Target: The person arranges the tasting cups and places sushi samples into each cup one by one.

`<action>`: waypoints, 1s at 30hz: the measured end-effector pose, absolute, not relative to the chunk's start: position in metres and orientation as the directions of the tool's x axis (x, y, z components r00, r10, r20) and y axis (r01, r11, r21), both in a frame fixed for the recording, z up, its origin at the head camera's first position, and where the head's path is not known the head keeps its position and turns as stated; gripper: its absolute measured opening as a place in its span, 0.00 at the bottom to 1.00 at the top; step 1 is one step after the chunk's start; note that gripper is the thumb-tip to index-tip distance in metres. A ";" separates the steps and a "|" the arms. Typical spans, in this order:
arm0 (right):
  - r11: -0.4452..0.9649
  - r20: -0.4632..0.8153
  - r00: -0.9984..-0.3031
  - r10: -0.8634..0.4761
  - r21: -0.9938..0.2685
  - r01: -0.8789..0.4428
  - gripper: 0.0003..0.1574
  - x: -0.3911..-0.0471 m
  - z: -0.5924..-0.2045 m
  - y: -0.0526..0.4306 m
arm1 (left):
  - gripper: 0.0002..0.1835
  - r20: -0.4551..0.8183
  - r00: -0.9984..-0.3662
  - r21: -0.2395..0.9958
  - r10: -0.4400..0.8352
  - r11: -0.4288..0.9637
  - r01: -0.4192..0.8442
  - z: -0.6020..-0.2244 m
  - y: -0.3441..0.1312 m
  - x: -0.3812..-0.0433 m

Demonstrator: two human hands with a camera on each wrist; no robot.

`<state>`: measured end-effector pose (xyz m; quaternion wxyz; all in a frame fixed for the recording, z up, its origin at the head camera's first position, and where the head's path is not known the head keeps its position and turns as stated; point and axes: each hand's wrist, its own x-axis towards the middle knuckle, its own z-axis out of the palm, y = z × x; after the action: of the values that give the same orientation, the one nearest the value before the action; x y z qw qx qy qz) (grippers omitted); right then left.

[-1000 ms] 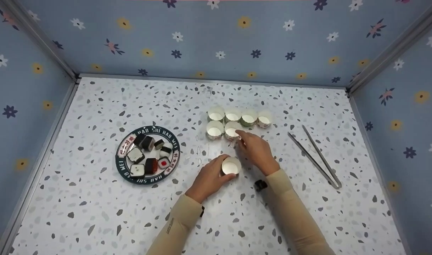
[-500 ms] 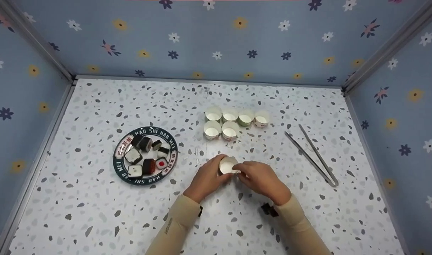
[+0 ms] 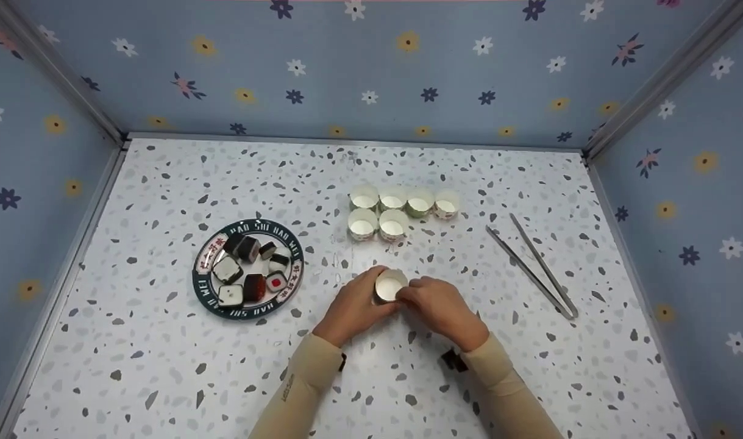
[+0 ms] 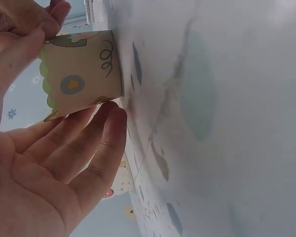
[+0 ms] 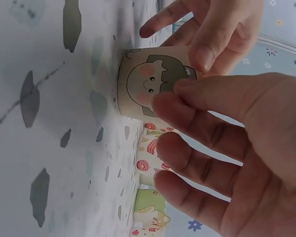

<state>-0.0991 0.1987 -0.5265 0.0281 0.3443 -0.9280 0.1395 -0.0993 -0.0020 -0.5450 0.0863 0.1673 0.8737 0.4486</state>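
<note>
A paper baking cup (image 3: pixel 391 285) stands upright on the table between both hands, its white inside visible from above. My left hand (image 3: pixel 354 309) grips it from the left, thumb near the front and fingers around the far side. With thumb and index finger, my right hand (image 3: pixel 439 308) pinches the cup's right rim. In the left wrist view the cup wall (image 4: pixel 81 74) carries a star badge and a curly line. A cartoon face with dark hair shows on the cup (image 5: pixel 148 81) in the right wrist view, where the other right fingers are loosely bent.
Several more paper cups (image 3: pixel 393 227) stand in two rows behind the hands. To the left lies a round plate (image 3: pixel 199 277) with sushi pieces (image 3: pixel 255 287). Metal tongs (image 3: pixel 528 271) lie at the right. Flowered panels (image 3: pixel 371 67) enclose the table's back and sides.
My right hand has come back from the front row of cups to the held cup and now pinches its rim. My left hand keeps its grip.
</note>
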 end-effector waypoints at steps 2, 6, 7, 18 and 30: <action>0.725 0.144 -0.763 -0.631 -0.241 -0.645 0.03 -0.100 -0.526 0.199 | 0.35 0.008 -0.928 0.809 0.373 0.543 0.225 -0.546 -0.002 -0.099; 0.727 0.144 -0.765 -0.628 -0.242 -0.642 0.05 -0.100 -0.525 0.198 | 0.33 0.024 -0.933 0.792 0.360 0.562 0.238 -0.549 -0.001 -0.098; 0.727 0.147 -0.765 -0.627 -0.241 -0.642 0.04 -0.101 -0.525 0.198 | 0.33 0.026 -0.934 0.790 0.357 0.564 0.238 -0.549 0.000 -0.098; 0.732 0.173 -0.766 -0.619 -0.226 -0.643 0.02 -0.100 -0.525 0.199 | 0.34 0.037 -0.938 0.783 0.344 0.573 0.241 -0.549 0.002 -0.098; 0.738 0.228 -0.776 -0.588 -0.241 -0.631 0.04 -0.097 -0.528 0.200 | 0.32 0.012 -0.943 0.774 0.333 0.594 0.219 -0.549 0.001 -0.096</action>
<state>-0.0971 0.1996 -0.5285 0.0686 0.3278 -0.9297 0.1535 -0.0964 0.0014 -0.5492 0.0670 0.1550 0.8903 0.4229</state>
